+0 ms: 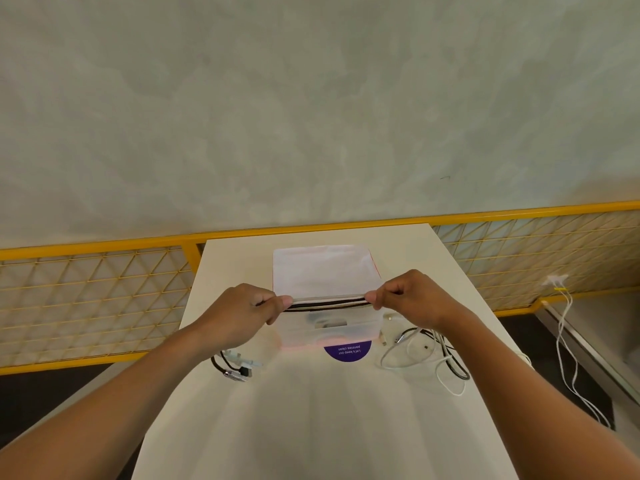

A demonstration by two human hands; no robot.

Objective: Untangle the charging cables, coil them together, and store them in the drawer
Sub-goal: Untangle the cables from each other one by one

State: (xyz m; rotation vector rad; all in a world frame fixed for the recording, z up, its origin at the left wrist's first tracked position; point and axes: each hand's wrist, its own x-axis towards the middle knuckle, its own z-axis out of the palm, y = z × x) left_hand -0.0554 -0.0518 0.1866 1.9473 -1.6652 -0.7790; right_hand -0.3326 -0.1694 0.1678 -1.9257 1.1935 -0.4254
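A bundle of black and white charging cables (329,302) is stretched taut and level between my two hands, just above the front of a translucent plastic drawer unit (322,271). My left hand (246,306) pinches the bundle's left end between thumb and fingers. My right hand (412,296) pinches the right end the same way. The cables' left tails with their plugs (235,368) hang down onto the white table (311,410). Their right tails lie in loose loops (426,355) on the table under my right wrist.
A purple round sticker (347,349) with white lettering lies just in front of the drawer unit. A yellow mesh railing (97,292) runs behind and beside the table. White cables (568,341) hang from a plug on the railing at the right, off the table.
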